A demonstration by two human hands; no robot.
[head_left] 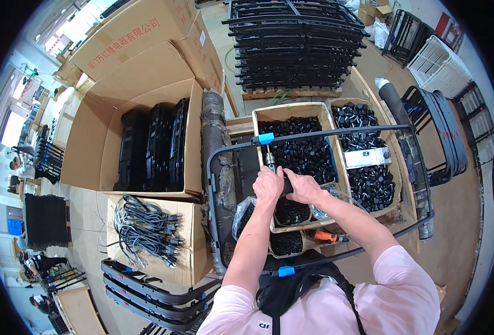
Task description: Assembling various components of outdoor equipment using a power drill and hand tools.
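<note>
A black handheld driver with a silver metal nose (270, 160) is held at centre, the grip of the left hand (268, 184) and right hand (305, 188) clamped around it, apparently for steadiness. A black tubular metal frame (336, 133) is laid across pale-rimmed open bins (256, 124), presumably for support. Black round-headed pieces (365, 192) are heaped inside; long black panels (160, 148) are stood in a brown cardboard carton (85, 148), upper left.

Wide fisheye view, from the head, facing steeply down, near above the hands (268, 184)
</note>
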